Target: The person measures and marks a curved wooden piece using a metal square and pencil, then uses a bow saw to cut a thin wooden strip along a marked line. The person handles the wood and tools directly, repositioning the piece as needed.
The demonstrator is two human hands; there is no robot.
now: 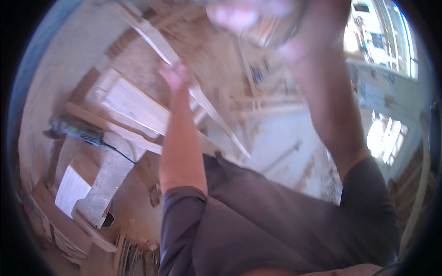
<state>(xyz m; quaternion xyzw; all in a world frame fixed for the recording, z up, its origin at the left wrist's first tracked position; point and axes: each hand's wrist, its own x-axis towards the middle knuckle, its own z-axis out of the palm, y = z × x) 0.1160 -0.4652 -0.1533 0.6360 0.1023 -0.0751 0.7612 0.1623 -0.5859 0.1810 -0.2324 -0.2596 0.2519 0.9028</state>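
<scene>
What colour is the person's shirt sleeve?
Dark grey, plain, no pattern. The sleeve shows best in the head view.

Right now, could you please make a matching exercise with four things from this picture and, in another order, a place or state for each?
Things:
1. left hand
2. right hand
3. pale board
4. window

Places or states:
A. bright, at the upper right
B. blurred, at the top edge
C. lying at the left
D. raised, on a thin wooden strip

Pairs: 1-D, 2-B, 3-C, 4-A
</scene>
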